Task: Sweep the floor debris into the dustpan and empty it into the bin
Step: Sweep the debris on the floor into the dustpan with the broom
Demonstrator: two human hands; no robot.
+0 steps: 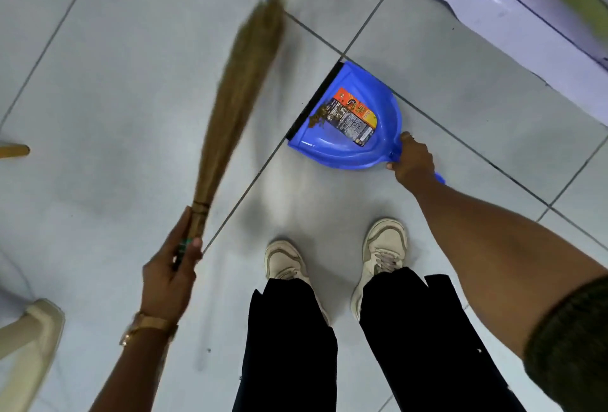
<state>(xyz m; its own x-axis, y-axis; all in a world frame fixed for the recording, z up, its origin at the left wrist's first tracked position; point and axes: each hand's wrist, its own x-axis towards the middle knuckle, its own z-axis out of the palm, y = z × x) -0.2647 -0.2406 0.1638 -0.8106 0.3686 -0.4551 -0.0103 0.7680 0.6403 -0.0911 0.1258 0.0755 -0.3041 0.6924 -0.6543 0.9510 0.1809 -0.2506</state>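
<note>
While left hand (pixel 171 267) has fingers clenched round bound neck of brown grass broom (pixel 237 95), bristles blur up and away over grey tiled floor (pixel 115 115), left of pan. Blue plastic dustpan (pixel 348 125) lies flat, black lip facing broom, brown debris (pixel 317 113) just inside lip beside orange label. Right hand (pixel 411 161), arm outstretched, grasps pan handle at rear. Bin not visible.

One broom (pixel 241 92), one dustpan (pixel 348 118), one label (pixel 353 115), two shoes (pixel 383 250), two hands (pixel 413 160), one watch (pixel 144 326)
</note>
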